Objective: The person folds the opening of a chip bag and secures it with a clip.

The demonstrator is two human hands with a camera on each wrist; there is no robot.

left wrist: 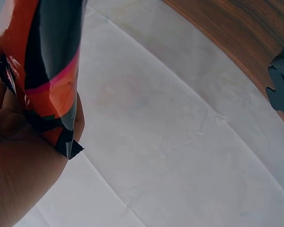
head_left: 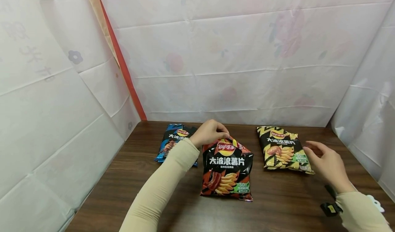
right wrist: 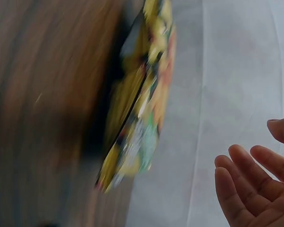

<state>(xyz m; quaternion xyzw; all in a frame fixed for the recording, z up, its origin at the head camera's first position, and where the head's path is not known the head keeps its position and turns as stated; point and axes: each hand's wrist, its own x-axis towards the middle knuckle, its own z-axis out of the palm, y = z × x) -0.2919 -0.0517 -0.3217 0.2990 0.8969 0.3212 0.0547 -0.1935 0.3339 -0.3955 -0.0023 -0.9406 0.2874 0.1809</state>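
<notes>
Left hand [head_left: 209, 132] pinching red chip bag [head_left: 227, 168]; right hand [head_left: 327, 165] open.

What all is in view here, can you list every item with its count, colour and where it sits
red bag: 1, black and red-orange chip bag, mid table, top edge lifted
blue bag: 1, black and blue, lying flat at the back left, partly behind the left arm
yellow bag: 1, black and yellow, lying flat at the back right
table: 1, dark brown wood, under all three bags
sheets: white with faint flower prints, hung behind and on both sides
strip: 1, orange, slanting in the back left corner
left hand: 1, beige sleeve, pinches the red bag's top edge
right hand: 1, beige sleeve, fingers loose, beside the yellow bag, holding nothing
</notes>
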